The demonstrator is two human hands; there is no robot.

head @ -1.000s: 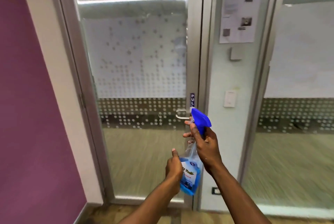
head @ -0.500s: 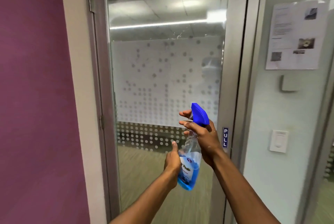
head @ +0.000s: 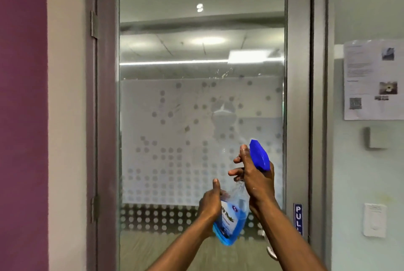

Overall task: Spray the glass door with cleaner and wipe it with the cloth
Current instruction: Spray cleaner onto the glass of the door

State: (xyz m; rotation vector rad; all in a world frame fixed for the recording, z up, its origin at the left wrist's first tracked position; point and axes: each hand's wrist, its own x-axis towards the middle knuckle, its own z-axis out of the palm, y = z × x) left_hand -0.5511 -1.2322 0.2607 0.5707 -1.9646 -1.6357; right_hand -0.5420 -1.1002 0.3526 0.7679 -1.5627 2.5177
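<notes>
The glass door (head: 175,52) in a grey metal frame fills the middle of the view, with a frosted dotted band across its lower half. Wet splashes mark the glass near the band's top edge. In front of it I hold a clear spray bottle (head: 231,216) of blue cleaner with a blue trigger head, nozzle pointing at the glass. My right hand (head: 253,179) grips the neck with fingers at the trigger. My left hand (head: 211,203) holds the bottle's body, thumb up. No cloth is in view.
A purple wall (head: 21,117) and a cream door jamb stand at the left. A blue PULL sign (head: 298,218) sits on the door's right stile above the handle (head: 272,253). On the right wall hang a paper notice (head: 371,78), a small grey box and a white switch (head: 375,222).
The view has come closer to the door and tilted up. Both hands have raised the bottle higher against the frosted band.
</notes>
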